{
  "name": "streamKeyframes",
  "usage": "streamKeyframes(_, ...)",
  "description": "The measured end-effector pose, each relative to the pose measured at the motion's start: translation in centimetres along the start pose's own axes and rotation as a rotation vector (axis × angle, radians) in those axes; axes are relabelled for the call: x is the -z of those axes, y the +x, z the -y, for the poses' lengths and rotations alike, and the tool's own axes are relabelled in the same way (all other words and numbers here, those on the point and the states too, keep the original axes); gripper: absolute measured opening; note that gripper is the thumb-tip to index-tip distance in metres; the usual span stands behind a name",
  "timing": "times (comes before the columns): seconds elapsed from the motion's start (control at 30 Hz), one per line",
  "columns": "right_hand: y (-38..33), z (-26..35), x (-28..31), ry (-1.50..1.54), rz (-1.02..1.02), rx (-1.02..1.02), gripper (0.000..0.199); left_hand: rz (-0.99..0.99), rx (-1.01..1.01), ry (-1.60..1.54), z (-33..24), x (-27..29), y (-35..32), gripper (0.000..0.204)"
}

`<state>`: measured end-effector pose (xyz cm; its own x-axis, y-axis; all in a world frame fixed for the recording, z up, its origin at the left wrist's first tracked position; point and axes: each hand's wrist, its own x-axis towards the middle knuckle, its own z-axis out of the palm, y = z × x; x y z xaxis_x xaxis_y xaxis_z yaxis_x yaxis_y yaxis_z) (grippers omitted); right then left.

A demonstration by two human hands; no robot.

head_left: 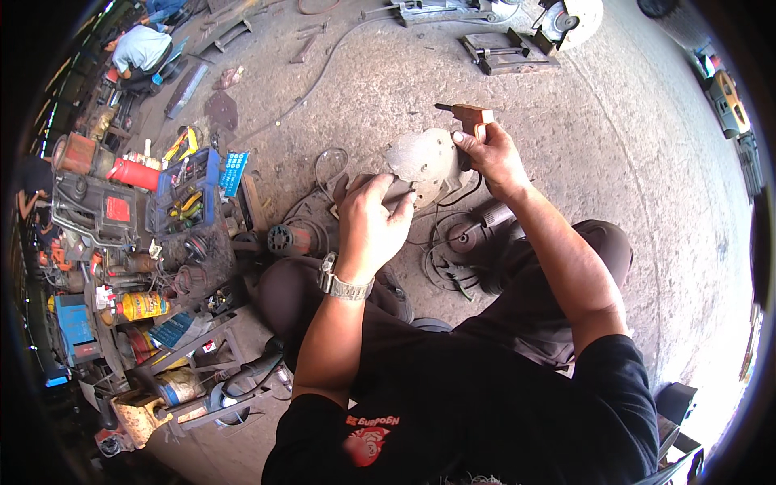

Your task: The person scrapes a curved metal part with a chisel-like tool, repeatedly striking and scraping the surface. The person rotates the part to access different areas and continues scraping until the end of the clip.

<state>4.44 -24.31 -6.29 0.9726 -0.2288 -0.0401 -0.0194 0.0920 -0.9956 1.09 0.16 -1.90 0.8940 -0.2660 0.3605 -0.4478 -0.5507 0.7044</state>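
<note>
My right hand grips an orange angular piece with a dark narrow tip, whose kind I cannot make out. Beside it is a pale, rounded metal part with several small holes, in front of my knees. My left hand, a watch on its wrist, has its fingers bent at the near left edge of this part, thumb and forefinger closing on it. Its other fingers are partly hidden. A dark cord hangs below the metal part, near my right hand.
On the floor by my legs lie a motor-like tool with an orange casing and a dark round machine part. A blue toolbox and cluttered tools are at left. A cut-off saw stands far right; another person crouches far left.
</note>
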Motion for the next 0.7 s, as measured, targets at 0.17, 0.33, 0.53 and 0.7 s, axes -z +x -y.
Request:
streamKeyframes(0.17,0.5,-0.6,0.3,-0.106,-0.005,-0.043,0.052,0.02,-0.011,-0.036,1.6,-0.6,-0.1,0.029)
streamKeyframes(0.33,0.5,-0.6,0.3,-0.184,-0.027,-0.056,0.056,0.066,0.057,-0.041,1.8,-0.8,-0.1,0.025)
streamKeyframes(0.53,0.4,-0.5,0.4,-0.194,-0.035,-0.061,0.059,0.077,0.078,-0.036,1.5,-0.6,-0.1,0.019)
streamKeyframes(0.7,0.3,-0.4,0.4,-0.145,-0.023,-0.103,0.056,0.117,0.06,0.001,1.5,-0.4,-0.1,0.019)
